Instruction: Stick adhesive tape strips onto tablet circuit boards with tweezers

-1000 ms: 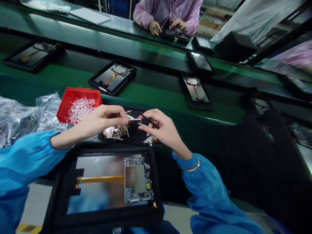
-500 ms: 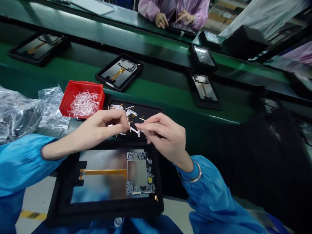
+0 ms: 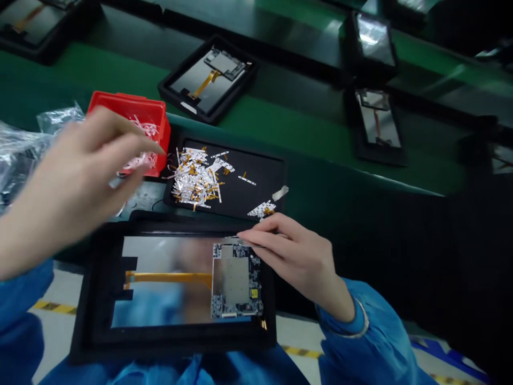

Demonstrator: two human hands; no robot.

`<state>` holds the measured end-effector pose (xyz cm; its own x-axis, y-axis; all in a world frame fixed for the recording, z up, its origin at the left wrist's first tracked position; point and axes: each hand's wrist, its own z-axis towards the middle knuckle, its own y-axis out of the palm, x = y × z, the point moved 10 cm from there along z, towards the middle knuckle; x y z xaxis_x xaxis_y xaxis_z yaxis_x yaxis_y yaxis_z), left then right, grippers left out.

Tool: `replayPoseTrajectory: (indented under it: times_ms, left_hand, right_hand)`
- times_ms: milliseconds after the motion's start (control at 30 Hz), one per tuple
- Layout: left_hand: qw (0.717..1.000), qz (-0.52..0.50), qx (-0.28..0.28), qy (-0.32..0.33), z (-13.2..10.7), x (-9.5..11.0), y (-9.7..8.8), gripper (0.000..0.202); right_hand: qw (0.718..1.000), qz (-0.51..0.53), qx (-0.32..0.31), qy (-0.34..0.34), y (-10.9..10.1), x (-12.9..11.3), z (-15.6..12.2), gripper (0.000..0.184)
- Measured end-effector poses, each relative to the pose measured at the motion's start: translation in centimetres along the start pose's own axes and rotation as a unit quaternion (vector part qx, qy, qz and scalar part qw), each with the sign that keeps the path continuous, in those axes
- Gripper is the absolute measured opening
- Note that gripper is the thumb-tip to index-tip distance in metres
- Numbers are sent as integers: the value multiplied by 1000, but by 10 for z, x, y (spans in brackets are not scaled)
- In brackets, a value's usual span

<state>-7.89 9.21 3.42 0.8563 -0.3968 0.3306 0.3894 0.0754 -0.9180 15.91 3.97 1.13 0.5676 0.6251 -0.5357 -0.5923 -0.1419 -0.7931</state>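
My left hand (image 3: 76,176) is raised and blurred, its fingers pressed together and pointing at the red bin (image 3: 158,115) of white strips; what they pinch is unclear. My right hand (image 3: 298,254) is closed on a thin tool, its tip at the top edge of the circuit board (image 3: 236,280). That board and an orange flex cable (image 3: 168,278) sit in an open tablet held in a black tray (image 3: 100,334) right in front of me. Behind it, a flat black tray (image 3: 272,174) carries a pile of small silver and orange parts (image 3: 196,179).
A green conveyor (image 3: 296,128) runs across the back and carries more black trays with open tablets (image 3: 208,77) (image 3: 379,125) (image 3: 371,37). Crumpled clear plastic bags (image 3: 16,144) lie at the left. My blue sleeves fill the lower corners.
My hands have parted. The left swung up and left toward the red bin, and the right dropped with its tool to the circuit board. The view has tilted down, so the person opposite is out of frame.
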Motion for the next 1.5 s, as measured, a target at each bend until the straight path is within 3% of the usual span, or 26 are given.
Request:
replayPoseTrajectory:
  times_ms: [100,200,333,533,633,733,900,1033,1100,1167,1233,1300,1500]
  left_hand:
    - [983,-21,-19,179,-11,73,21,20]
    - [969,-100,-74,212,-17,99,40,28]
    - [970,-113,-104,187,-18,95,49,35]
    - [969,-93,-79,213,-23,94,42,34]
    - [969,-93,-77,215,-24,94,43,32]
    - [967,-98,-93,215,-24,96,46,30]
    - [964,-102,-91,227,-22,102,48,31]
    - [962,-101,-85,238,-25,101,53,34]
    - [961,-102,-87,242,-25,100,55,34]
    - [959,-108,-105,239,-25,99,58,33]
    - [958,-125,-113,232,-23,98,56,31]
    - [958,-141,-119,221,-22,98,54,29]
    - [958,-128,-132,222,-16,106,63,23]
  right_hand:
    - [998,-53,-19,-5,2,0,-4,21]
    - [997,-70,-17,-25,3,-3,-6,21]
    - [996,-80,-32,-11,7,-4,-1,28]
    - [994,-73,-75,8,10,-5,0,34]
    - [990,-23,-104,92,12,11,-2,29]
    - [967,41,-151,200,22,28,-7,26]
    - [957,62,-188,210,30,23,-5,26]
    - [942,31,-154,296,23,33,-11,21]
    - [956,-5,-125,264,15,29,-5,16]
    - [978,-34,-119,168,12,16,2,5]
    - [990,-36,-120,69,11,5,3,16]
    - [992,15,-119,25,8,3,-1,27]
    - [961,236,-11,145,-6,33,-14,28]
